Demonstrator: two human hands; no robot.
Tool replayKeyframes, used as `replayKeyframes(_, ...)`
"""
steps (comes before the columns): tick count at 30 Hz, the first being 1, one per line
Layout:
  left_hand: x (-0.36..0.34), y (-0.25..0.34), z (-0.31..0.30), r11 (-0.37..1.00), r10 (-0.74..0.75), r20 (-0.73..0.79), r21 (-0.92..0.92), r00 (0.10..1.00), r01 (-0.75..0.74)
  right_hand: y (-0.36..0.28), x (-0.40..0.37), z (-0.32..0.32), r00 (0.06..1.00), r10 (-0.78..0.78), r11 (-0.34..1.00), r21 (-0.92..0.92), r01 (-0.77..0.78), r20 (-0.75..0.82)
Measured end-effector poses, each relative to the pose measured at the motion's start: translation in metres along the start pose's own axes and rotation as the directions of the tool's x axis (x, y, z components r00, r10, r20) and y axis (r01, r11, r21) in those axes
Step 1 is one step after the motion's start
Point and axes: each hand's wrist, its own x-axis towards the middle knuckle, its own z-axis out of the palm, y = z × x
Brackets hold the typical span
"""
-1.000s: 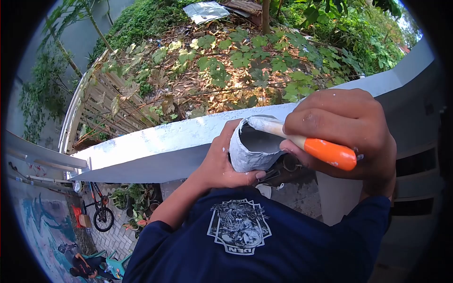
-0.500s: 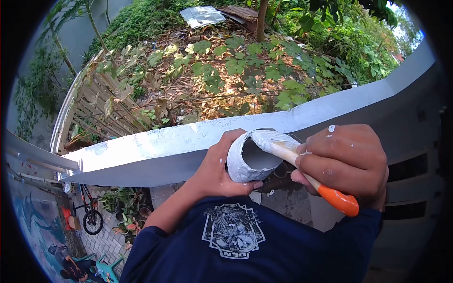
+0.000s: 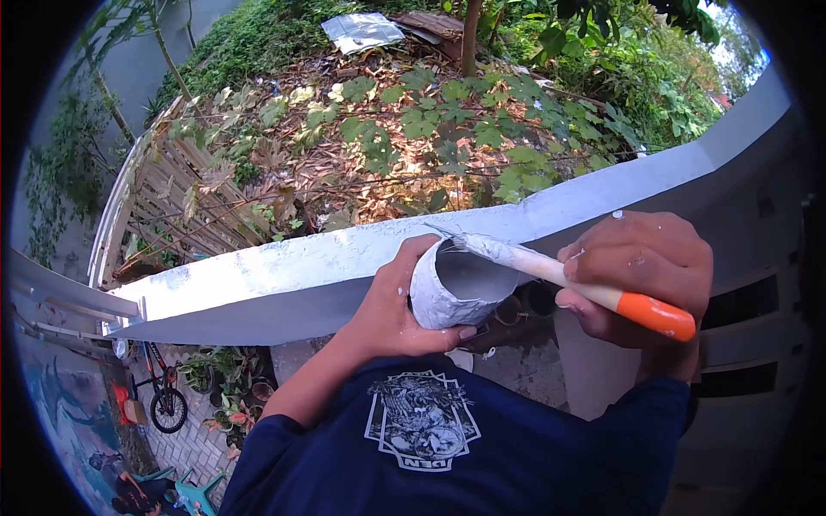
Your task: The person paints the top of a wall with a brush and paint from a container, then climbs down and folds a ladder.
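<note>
My left hand [image 3: 397,301] grips a small paint-smeared cup [image 3: 447,288] of grey-white paint, held just below the top edge of a grey-painted wall ledge [image 3: 284,267]. My right hand [image 3: 641,279] holds a paintbrush [image 3: 594,288] with a pale shaft and orange handle end. The brush's bristles rest across the far rim of the cup, wet with paint. Both hands carry paint specks.
The ledge runs diagonally from lower left to upper right. Beyond it lie leafy plants, dry leaves and a wooden fence [image 3: 172,198]. Far below at the left stand a bicycle [image 3: 163,400], potted plants [image 3: 219,391] and a paved yard. My dark blue shirt fills the bottom.
The brush has swung flatter, its orange end rising to the right, and the bristles have slid across the cup's rim. The cup has stayed in my left hand.
</note>
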Motion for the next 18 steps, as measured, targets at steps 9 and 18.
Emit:
replayKeyframes(9,0.010,-0.010,0.010,0.996,-0.083,0.034,-0.037,0.996,0.084,0.033,-0.041,-0.016,0.883,0.397,0.889,0.346,-0.301,-0.252)
replayKeyframes(18,0.005,-0.026,0.031,0.965,-0.218,-0.002,-0.146,0.976,0.216,0.116,-0.103,-0.086,0.532,0.810,0.581,0.458,-0.672,-0.247)
